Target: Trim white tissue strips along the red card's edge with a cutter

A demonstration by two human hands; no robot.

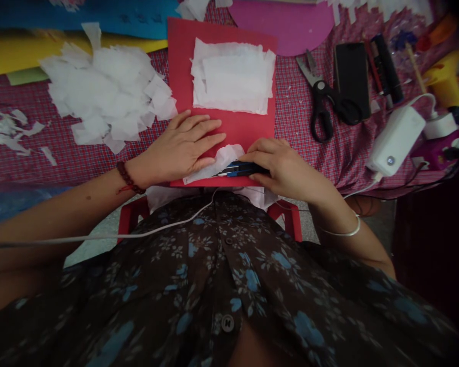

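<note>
A red card sheet lies on the checked tablecloth in front of me. My left hand rests flat on its near part, fingers spread, pressing the edge of a small white tissue piece. My right hand is closed on a dark blue tool, which looks like a stapler, with its tip at that tissue piece. A stack of flat white tissue sheets sits on the far half of the card.
A heap of torn white tissue lies to the left. Black-handled scissors, a black phone, pens and a white charger lie to the right. Coloured paper sheets line the far edge.
</note>
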